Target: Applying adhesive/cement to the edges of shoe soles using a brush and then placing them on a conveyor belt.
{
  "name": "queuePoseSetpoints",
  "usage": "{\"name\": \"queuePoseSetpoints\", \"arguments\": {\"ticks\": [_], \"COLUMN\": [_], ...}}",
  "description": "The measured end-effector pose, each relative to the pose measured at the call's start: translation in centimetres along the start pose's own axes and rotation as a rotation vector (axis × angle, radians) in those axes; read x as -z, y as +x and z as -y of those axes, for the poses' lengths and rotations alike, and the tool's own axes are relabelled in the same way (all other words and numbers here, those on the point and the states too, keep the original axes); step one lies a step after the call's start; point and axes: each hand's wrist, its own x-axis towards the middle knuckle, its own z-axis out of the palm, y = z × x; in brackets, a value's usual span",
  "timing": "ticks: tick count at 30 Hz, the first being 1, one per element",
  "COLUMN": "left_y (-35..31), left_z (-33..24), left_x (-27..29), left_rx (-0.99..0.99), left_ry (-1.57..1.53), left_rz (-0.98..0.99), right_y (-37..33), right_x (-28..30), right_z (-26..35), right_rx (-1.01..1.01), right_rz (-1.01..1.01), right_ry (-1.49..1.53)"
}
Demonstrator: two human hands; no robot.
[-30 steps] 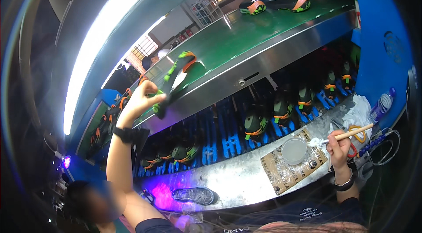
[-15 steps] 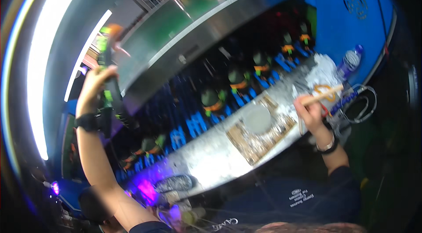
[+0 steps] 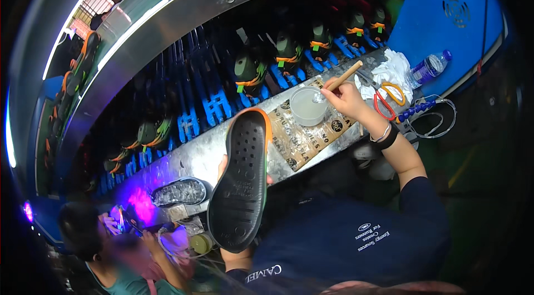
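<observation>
My left hand grips a black shoe sole with an orange and green edge. The sole tilts nearly upright in front of my chest, its dotted inner side showing. Most of that hand is hidden behind it; fingertips show at both edges. In my right hand is a wooden-handled brush, its head end at the rim of a clear round tub of cloudy liquid. Beneath the tub lies a brown printed cardboard sheet on the pale work ledge.
Behind the ledge, dark shoes with orange trim sit on blue holders. To the right lie scissors, crumpled white cloth, a plastic bottle and a blue jointed hose. At lower left, a co-worker handles something under purple light.
My left hand has come down from the conveyor at upper left, bringing the sole in front of me. My right hand has moved the brush left to the tub.
</observation>
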Motion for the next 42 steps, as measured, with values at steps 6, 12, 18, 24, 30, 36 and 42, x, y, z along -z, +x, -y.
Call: {"name": "queuePoseSetpoints", "arguments": {"ticks": [6, 12, 18, 24, 30, 36, 42], "left_y": [-0.8, -1.7, -1.9, -1.7, -0.3, 2.2, 0.4], "left_z": [0.1, -0.9, -1.6, -1.0, 0.0, 1.0, 1.0], "left_x": [6.8, 5.9, 4.3, 1.3, 0.9, 1.3, 2.0], "left_rx": [0.092, 0.106, 0.121, 0.101, 0.103, 0.138, 0.155], "left_ry": [-0.171, -0.268, -0.141, -0.188, -0.114, -0.034, -0.004], "left_rz": [0.237, 0.154, 0.060, 0.095, 0.064, 0.067, 0.017], "right_y": [0.2, 0.3, -0.3, -0.3, -1.0, -1.5, -0.9], "right_x": [-0.5, -0.5, -0.3, -0.1, -1.6, -3.8, -5.2], "right_z": [0.2, 0.7, 2.4, 2.2, 6.2, 7.6, 7.6], "right_rx": [-0.036, -0.015, -0.057, -0.149, 0.022, 0.190, 0.378], "right_rz": [-0.001, 0.036, 0.206, 0.226, 0.091, 0.204, 0.120], "right_ry": [-0.043, -0.042, -0.034, 0.091, 0.305, 0.238, 0.186]}}
